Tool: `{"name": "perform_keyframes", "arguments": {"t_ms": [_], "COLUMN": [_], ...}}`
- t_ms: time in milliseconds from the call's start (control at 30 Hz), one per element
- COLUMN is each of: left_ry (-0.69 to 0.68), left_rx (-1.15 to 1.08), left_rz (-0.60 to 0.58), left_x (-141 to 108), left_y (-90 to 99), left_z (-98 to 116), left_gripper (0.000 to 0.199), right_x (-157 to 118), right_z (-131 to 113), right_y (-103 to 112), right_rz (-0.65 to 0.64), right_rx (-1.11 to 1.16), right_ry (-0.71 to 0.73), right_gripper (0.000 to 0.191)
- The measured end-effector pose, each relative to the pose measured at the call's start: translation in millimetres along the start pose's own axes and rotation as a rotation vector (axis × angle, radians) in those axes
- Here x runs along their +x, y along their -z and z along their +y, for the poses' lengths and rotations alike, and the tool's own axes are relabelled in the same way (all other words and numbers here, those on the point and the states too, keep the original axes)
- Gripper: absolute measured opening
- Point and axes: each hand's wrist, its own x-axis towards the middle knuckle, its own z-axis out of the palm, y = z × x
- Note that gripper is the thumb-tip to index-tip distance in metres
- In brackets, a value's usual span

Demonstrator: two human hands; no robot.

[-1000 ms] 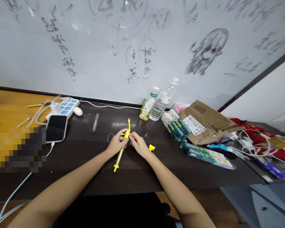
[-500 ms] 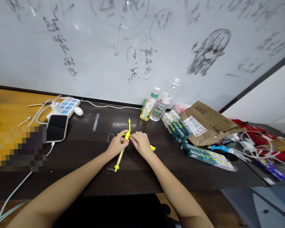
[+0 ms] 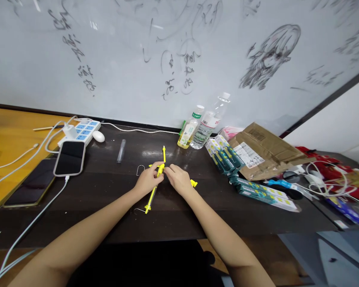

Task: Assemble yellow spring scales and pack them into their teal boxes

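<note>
A yellow spring scale point(image 3: 153, 191) with a slim tube-shaped body lies slanted over the dark table, a thin wire hook at its near end. My left hand point(image 3: 147, 179) is closed round its upper yellow part. On the other side, my right hand point(image 3: 178, 179) has its fingers pinched together against that same part; what sits between its fingertips is hidden. Past the hands, a thin yellow piece point(image 3: 164, 154) sticks out at the far end. A loose yellow part point(image 3: 194, 183) shows beside my right hand. Left of the scale are a bent wire loop point(image 3: 141, 168) and a clear tube point(image 3: 121, 151).
Two bottles, one with yellow liquid point(image 3: 187, 131) and one of water point(image 3: 206, 129), stand by the whiteboard. Green-white boxes point(image 3: 263, 193) and a torn cardboard box point(image 3: 261, 147) lie at right. At left are a phone point(image 3: 70, 158), a power strip point(image 3: 88, 131) and cables.
Both hands keep nearly the same hold at the spring scale, with only slight finger movement. The whole view has shifted a little.
</note>
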Motion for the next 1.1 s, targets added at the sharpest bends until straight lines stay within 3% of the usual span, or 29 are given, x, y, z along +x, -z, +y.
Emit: {"name": "perform_keyframes", "arguments": {"t_ms": [667, 867, 1100], "left_ry": [0.044, 0.047, 0.068], "left_rx": [0.465, 0.292, -0.067], "left_rz": [-0.046, -0.052, 0.003], "left_x": [-2.8, -1.1, -0.9], "left_y": [4.6, -0.9, -4.4], "left_z": [12.8, 1.2, -3.9], "left_gripper": [0.05, 0.049, 0.046], "right_x": [2.6, 2.7, 5.3], "right_z": [-10.8, -9.0, -8.9], "right_y": [-0.7, 2.3, 9.6], "right_rz": [-0.001, -0.008, 0.048], "right_rx": [0.038, 0.133, 0.471], "right_ry": [-0.052, -0.142, -0.177], "right_gripper": [0.026, 0.027, 0.018]}}
